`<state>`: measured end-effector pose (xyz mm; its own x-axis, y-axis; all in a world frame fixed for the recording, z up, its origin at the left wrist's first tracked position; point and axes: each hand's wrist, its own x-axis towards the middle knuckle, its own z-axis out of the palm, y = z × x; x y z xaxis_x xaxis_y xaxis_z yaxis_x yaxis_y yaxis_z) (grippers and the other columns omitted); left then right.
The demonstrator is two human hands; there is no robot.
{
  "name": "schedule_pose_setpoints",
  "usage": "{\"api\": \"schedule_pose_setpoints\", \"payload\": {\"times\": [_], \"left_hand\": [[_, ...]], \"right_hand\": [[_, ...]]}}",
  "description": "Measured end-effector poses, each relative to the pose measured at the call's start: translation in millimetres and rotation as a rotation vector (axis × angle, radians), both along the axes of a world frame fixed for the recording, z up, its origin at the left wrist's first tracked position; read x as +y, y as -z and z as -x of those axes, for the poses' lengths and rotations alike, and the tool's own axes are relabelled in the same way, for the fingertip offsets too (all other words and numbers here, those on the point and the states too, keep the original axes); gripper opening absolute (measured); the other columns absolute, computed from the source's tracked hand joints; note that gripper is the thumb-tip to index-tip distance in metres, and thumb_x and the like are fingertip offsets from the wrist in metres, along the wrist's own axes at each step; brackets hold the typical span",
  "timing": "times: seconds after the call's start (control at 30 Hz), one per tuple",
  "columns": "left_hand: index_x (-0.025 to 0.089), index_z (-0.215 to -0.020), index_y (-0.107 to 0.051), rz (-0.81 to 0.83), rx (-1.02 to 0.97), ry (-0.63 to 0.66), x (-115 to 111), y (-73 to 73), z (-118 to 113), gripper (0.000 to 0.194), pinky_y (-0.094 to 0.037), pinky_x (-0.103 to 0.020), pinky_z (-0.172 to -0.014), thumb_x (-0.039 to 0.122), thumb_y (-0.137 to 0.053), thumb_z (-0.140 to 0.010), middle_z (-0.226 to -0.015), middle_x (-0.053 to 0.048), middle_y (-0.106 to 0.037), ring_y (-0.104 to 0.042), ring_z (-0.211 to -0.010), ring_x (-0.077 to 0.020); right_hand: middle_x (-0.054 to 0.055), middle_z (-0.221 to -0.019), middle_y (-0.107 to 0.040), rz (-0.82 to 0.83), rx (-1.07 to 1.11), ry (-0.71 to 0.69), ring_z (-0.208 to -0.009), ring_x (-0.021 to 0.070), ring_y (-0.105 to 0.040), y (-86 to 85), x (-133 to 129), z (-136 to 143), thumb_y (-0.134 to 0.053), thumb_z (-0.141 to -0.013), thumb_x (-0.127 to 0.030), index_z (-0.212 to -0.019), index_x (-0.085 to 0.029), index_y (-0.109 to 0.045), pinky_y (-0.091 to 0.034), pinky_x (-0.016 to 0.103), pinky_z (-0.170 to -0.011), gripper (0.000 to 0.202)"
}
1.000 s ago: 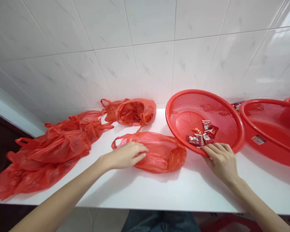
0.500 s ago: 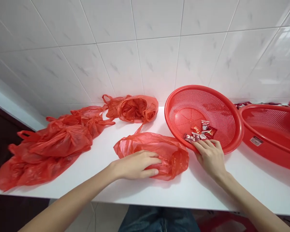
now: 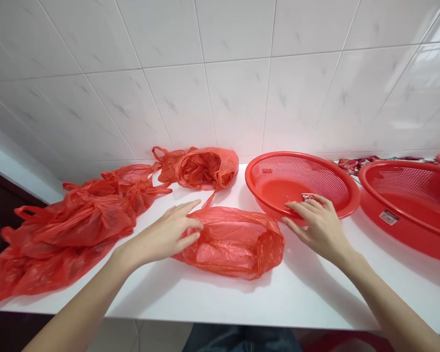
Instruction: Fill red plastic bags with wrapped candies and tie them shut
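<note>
Reaching over the near rim of the round red plastic mesh basket (image 3: pixel 252 171) with my right hand (image 3: pixel 317 225), fingers loosely bent and thumb apart from them. A small red-and-white printed packet (image 3: pixel 307 197) peeks out by those fingers, inside the basket; can't tell if I'm touching it, and the hand covers whatever else is under it.

My left hand (image 3: pixel 165 232) is open, fingers spread, at the left end of the thin, see-through red plastic bag (image 3: pixel 227 244). Its fingertips overlap the bag's edge from up here, so no idea if they're actually in contact. The bag lies on its side on the white tabletop (image 3: pixel 212 303), mouth gaping, in front of me and just left of the basket.

Behind it, near the pale marbled tile wall (image 3: pixel 238 98), sits a bunched red plastic bag (image 3: pixel 205 168) with loop handles. Way over left there's a big crumpled heap of red plastic bags (image 3: pixel 88 220).

Right side: a larger red plastic basin with mesh sides (image 3: pixel 418 237), white-and-dark label (image 3: pixel 389 216) on its outside. Some shiny red wrapped pieces (image 3: pixel 352 165) are lying behind the two, close to the wall.
</note>
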<state>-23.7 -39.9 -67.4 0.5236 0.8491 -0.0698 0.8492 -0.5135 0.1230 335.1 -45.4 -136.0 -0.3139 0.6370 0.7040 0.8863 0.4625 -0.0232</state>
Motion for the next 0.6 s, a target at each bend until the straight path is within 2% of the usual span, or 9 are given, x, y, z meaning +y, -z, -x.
{"api": "schedule_pose_setpoints", "payload": {"times": [0.07, 0.13, 0.2, 0.27, 0.33, 0.4, 0.47, 0.53, 0.6], "left_hand": [[0.026, -0.115, -0.075, 0.089, -0.002, -0.024, 2, 4.2, 2, 0.036, -0.048, -0.044, -0.105, 0.036, -0.048, -0.093, -0.151, -0.01, -0.051, -0.053, -0.134, -0.034], [0.026, -0.122, -0.072, 0.132, -0.011, -0.027, 4, 8.4, 1, 0.038, -0.05, -0.041, -0.103, 0.034, -0.048, -0.093, -0.151, -0.009, -0.052, -0.059, -0.128, -0.0325], [0.026, -0.125, -0.07, 0.164, -0.018, -0.022, 7, 10.7, -2, 0.04, -0.049, -0.04, -0.104, 0.034, -0.047, -0.093, -0.154, -0.009, -0.049, -0.061, -0.126, -0.0309], [0.027, -0.128, -0.067, 0.193, -0.025, -0.007, 9, 10.6, -7, 0.04, -0.045, -0.04, -0.108, 0.034, -0.046, -0.095, -0.157, -0.009, -0.046, -0.056, -0.132, -0.0296], [0.027, -0.129, -0.066, 0.203, -0.044, 0.019, 12, 8.7, -12, 0.04, -0.04, -0.041, -0.112, 0.033, -0.047, -0.095, -0.157, -0.009, -0.046, -0.049, -0.14, -0.0293], [0.026, -0.127, -0.068, 0.191, -0.084, 0.057, 13, 6.1, -16, 0.039, -0.041, -0.041, -0.111, 0.034, -0.048, -0.094, -0.152, -0.009, -0.051, -0.05, -0.139, -0.03], [0.025, -0.122, -0.07, 0.174, -0.144, 0.107, 14, 3.6, -21, 0.037, -0.046, -0.037, -0.102, 0.033, -0.049, -0.093, -0.141, -0.01, -0.06, -0.059, -0.126, -0.0291], [0.023, -0.117, -0.07, 0.166, -0.2, 0.16, 13, 1.8, -25, 0.034, -0.049, -0.034, -0.091, 0.032, -0.048, -0.093, -0.127, -0.01, -0.066, -0.065, -0.111, -0.0264], [0.023, -0.113, -0.07, 0.175, -0.23, 0.191, 12, 1.3, -30, 0.031, -0.048, -0.032, -0.085, 0.03, -0.048, -0.092, -0.118, -0.009, -0.068, -0.066, -0.101, -0.024]], "right_hand": [[0.009, -0.089, -0.076, -0.096, 0.284, 0.043, -0.084, 0.0253, -0.068, -1.4, -7, -12, -0.056, -0.096, -0.037, -0.098, -0.02, -0.067, -0.046, 0.042, -0.089, 0.02], [0.011, -0.088, -0.073, -0.13, 0.567, 0.28, -0.082, 0.0268, -0.067, -3.0, -13, -28, -0.06, -0.091, -0.045, -0.089, -0.021, -0.064, -0.05, 0.042, -0.082, 0.025], [0.012, -0.082, -0.071, 0.024, 0.741, 0.562, -0.077, 0.0304, -0.067, -6.7, -16, -45, -0.066, -0.082, -0.053, -0.079, -0.023, -0.056, -0.051, 0.048, -0.079, 0.032], [0.012, -0.081, -0.07, 0.274, 0.859, 0.727, -0.076, 0.033, -0.068, -13.2, -14, -59, -0.071, -0.076, -0.058, -0.078, -0.024, -0.051, -0.052, 0.053, -0.078, 0.039], [0.013, -0.083, -0.071, 0.559, 1.055, 0.682, -0.073, 0.0318, -0.071, -21.1, -9, -68, -0.069, -0.079, -0.058, -0.082, -0.023, -0.054, -0.056, 0.05, -0.074, 0.038], [0.013, -0.084, -0.073, 0.871, 1.295, 0.494, -0.069, 0.029, -0.073, -27.7, -4, -71, -0.064, -0.085, -0.051, -0.088, -0.02, -0.06, -0.059, 0.042, -0.065, 0.032], [0.013, -0.081, -0.075, 1.121, 1.467, 0.304, -0.068, 0.027, -0.075, -30.2, 1, -70, -0.063, -0.087, -0.039, -0.091, -0.018, -0.064, -0.06, 0.036, -0.059, 0.022], [0.009, -0.07, -0.074, 1.19, 1.562, 0.168, -0.065, 0.0241, -0.074, -27.5, 3, -68, -0.065, -0.082, -0.027, -0.083, -0.018, -0.066, -0.062, 0.033, -0.062, 0.009], [0.003, -0.057, -0.068, 1.119, 1.623, 0.061, -0.06, 0.02, -0.071, -22.0, 3, -63, -0.068, -0.075, -0.018, -0.073, -0.019, -0.064, -0.064, 0.032, -0.069, 0.005]]}}
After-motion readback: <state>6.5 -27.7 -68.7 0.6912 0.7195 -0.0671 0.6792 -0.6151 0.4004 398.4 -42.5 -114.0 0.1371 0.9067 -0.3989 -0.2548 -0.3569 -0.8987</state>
